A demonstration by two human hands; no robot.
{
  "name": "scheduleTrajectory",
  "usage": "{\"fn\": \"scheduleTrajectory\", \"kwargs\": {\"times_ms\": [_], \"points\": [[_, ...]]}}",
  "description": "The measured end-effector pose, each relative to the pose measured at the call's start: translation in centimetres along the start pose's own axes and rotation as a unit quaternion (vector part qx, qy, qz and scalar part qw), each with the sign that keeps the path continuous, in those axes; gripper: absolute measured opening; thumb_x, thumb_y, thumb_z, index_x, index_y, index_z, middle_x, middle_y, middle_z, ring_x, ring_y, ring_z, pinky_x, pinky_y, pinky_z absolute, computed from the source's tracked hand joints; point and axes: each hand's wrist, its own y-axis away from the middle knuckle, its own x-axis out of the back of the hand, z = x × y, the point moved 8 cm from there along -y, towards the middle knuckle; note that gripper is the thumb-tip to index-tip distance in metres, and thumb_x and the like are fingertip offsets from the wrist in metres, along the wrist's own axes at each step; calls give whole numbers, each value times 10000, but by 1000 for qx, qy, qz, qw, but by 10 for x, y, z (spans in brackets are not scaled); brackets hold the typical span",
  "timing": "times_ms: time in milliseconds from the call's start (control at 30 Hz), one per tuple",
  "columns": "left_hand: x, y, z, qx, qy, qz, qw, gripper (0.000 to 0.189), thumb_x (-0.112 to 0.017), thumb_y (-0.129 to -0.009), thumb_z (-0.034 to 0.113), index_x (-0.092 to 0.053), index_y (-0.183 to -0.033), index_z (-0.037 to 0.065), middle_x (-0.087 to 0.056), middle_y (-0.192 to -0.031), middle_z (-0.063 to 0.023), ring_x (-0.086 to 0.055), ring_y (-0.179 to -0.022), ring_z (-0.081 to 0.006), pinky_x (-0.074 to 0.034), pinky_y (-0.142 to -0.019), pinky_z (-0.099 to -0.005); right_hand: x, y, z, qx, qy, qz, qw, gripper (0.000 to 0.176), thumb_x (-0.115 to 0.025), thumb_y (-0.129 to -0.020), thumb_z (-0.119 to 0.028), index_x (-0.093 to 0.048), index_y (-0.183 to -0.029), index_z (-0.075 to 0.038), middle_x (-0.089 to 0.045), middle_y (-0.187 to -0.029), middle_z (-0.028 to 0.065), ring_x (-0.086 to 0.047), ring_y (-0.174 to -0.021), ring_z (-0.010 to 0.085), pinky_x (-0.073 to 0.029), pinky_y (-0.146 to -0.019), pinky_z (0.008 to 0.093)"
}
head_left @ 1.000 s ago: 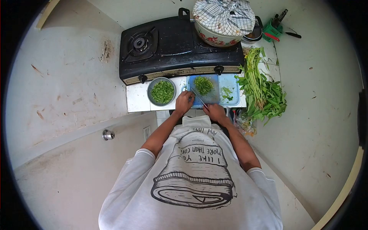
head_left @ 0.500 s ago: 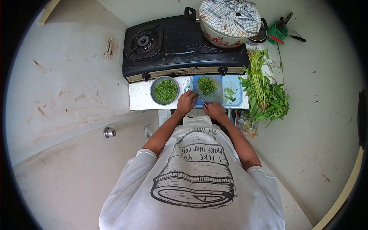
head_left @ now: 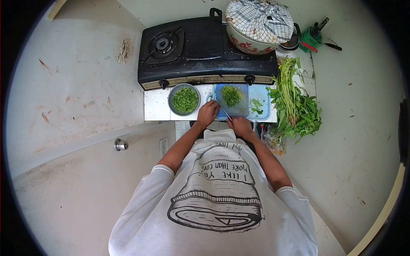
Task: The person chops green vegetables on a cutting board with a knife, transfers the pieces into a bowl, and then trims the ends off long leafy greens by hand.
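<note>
My right hand (head_left: 241, 126) is closed around the handle of a knife (head_left: 224, 112), at the front edge of a blue cutting board (head_left: 240, 112). The blade slants up and left across the board. At the board's left edge, my left hand (head_left: 208, 112) has its fingers curled in by the blade's far end; what they hold, if anything, is too small to make out. Finely chopped greens (head_left: 231, 96) lie in a heap on the board, above the blade. Left of my left hand stands a grey bowl (head_left: 171, 105) full of chopped greens (head_left: 185, 100).
The board rests on a light blue tray (head_left: 265, 114) holding a few loose leaves (head_left: 256, 106). Leafy stalks (head_left: 294, 100) hang over the counter's right side. Behind are a black gas stove (head_left: 200, 53), a cloth-covered pot (head_left: 250, 42) and a green basket (head_left: 309, 40) with utensils.
The whole view has shifted very slightly. Both hands, the knife and the heap of greens stay in nearly the same places.
</note>
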Motion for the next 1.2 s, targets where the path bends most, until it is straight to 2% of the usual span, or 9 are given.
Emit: {"fn": "scheduleTrajectory", "kwargs": {"times_ms": [233, 533, 700, 900, 1200], "points": [[-4, 1, -1, 6, 9, 1, 1000, 110, -664, -873, 69, -682, -979, 46, -654, -968, -128, -660, -914, -361, -542, -795, -460, -5, -10, 0, 10, 1, 6, 1000, 559, -473, -1030, -454, -749, -821, -16, -707, -755, 255, -709, -722, 452, -578, -729, 545], [-6, -2, -5, 37, 45, -14, 998, 121, -658, -883, 72, -662, -1002, 58, -644, -941, -139, -657, -867, -378, -534, -751, -473, -9, -4, 17, -15, -8, -18, 1000, 566, -473, -1029, -469, -749, -847, -9, -708, -817, 286, -715, -779, 445, -575, -757, 544], [-3, -3, -2, 18, 34, 12, 999, 140, -659, -881, 76, -658, -1020, 62, -649, -951, -137, -662, -861, -386, -536, -751, -481, -5, -4, 15, -13, -14, -26, 999, 560, -480, -1029, -470, -748, -852, -10, -700, -782, 281, -709, -752, 454, -574, -739, 550], [-4, -1, -3, 20, 19, -8, 1000, 133, -653, -879, 68, -673, -1011, 65, -660, -962, -127, -667, -871, -380, -541, -752, -474, -2, -1, 9, 1, -23, -14, 1000, 545, -494, -1025, -471, -752, -846, -25, -696, -761, 275, -705, -728, 457, -575, -726, 552], [0, 1, -1, 45, 33, -9, 998, 94, -683, -880, 83, -694, -971, 64, -676, -943, -98, -687, -787, -307, -546, -700, -426, -9, -6, 6, -5, -23, -19, 1000, 538, -514, -1009, -473, -753, -846, -20, -707, -779, 263, -711, -742, 452, -577, -734, 548]]}}
